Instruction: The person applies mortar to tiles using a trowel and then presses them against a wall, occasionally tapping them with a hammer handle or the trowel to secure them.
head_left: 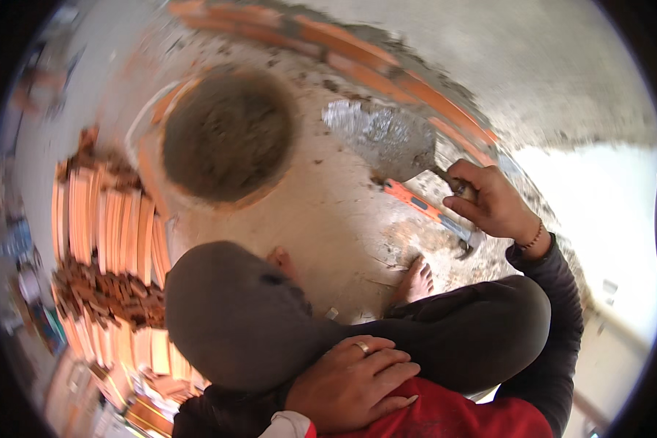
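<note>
My right hand (489,198) is closed round the handle of a trowel (383,139), whose broad blade points left and has wet grey mortar smeared over it. Just below the blade, a hammer (432,213) with an orange and grey handle lies on the floor, its head under my right wrist. My left hand (350,383) rests on my lap with its fingers stretched out and nothing in it; a ring is on one finger. Left of the trowel stands a round bucket (169,139) filled with grey mortar (230,135).
A low course of orange bricks (358,52) with mortar on top curves along the far side, against a grey wall (533,58). Stacks of orange bricks (109,226) stand at the left. My bare feet (416,279) are on the dusty concrete floor (321,219).
</note>
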Demonstrator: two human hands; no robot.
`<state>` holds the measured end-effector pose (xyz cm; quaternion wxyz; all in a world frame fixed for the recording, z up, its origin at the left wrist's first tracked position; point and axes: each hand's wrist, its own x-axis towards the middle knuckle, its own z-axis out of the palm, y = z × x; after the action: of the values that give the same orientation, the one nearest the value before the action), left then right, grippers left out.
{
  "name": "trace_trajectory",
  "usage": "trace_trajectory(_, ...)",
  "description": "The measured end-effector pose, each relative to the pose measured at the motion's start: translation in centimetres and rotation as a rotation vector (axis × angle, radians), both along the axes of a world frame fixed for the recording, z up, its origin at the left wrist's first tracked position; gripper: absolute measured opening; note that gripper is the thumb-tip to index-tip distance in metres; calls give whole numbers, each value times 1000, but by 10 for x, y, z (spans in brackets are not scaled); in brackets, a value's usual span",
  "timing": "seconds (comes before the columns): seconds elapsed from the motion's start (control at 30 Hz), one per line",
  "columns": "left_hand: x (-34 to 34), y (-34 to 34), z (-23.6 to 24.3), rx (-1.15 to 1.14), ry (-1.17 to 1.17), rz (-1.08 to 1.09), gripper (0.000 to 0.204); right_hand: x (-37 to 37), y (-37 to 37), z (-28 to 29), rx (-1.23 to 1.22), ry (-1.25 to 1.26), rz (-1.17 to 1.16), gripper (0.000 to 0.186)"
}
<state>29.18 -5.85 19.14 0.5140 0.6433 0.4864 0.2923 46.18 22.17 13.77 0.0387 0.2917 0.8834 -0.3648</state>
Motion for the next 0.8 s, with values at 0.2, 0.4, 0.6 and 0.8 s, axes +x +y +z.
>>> trace_trajectory(0.2,-21,-26,-7,109,-332,182,32,-113,-4,50,390,-78,235,22)
trace_trajectory(0.4,-34,-36,-2,139,-573,380,25,-223,-18,60,806,-234,533,13)
trace_trajectory(0.6,-43,-34,4,97,-762,489,16,-270,-38,41,1053,-284,709,9)
trace_trajectory(0.8,-51,-33,0,46,-824,470,10,-274,-61,47,964,-493,736,10)
